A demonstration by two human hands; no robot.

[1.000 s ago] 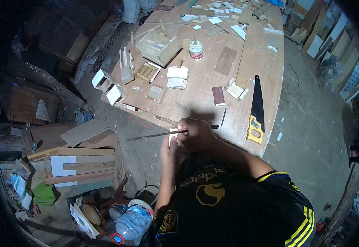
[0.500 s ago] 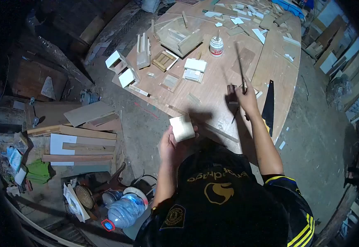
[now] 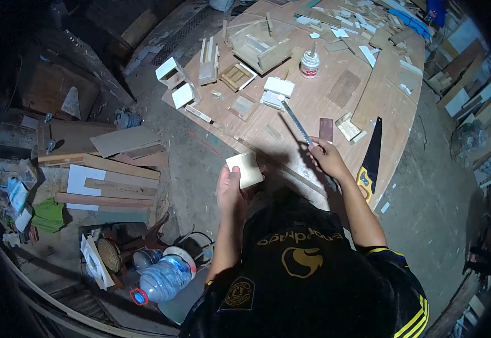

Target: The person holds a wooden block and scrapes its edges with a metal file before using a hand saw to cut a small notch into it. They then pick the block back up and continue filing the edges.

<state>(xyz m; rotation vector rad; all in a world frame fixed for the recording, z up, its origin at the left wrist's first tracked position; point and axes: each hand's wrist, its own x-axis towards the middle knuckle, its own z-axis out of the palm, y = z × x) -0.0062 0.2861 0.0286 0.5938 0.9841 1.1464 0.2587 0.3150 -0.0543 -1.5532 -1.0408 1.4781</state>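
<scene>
My left hand (image 3: 232,183) grips a small pale wooden block (image 3: 246,170) at the table's near edge, thumb on its face. To the right, my right hand (image 3: 325,158) is closed on a long thin metal ruler (image 3: 297,123), which points up and left toward a white box-like piece (image 3: 278,90). Just beyond that hand a dark reddish block (image 3: 325,130) lies on the table, beside a small light wooden piece (image 3: 347,128). A handsaw (image 3: 372,152) with a yellow handle rests farther right.
On the wooden table (image 3: 307,107) are a glue jar (image 3: 310,65), an open wooden box (image 3: 260,48), small frames and a white-topped piece (image 3: 182,94). Scraps cover its far end. Boards (image 3: 121,191) and a water bottle (image 3: 161,280) are on the left.
My right hand has come down and nearer, and the ruler now tilts left instead of standing nearly upright. The block in my left hand is turned slightly. The view has shifted a little.
</scene>
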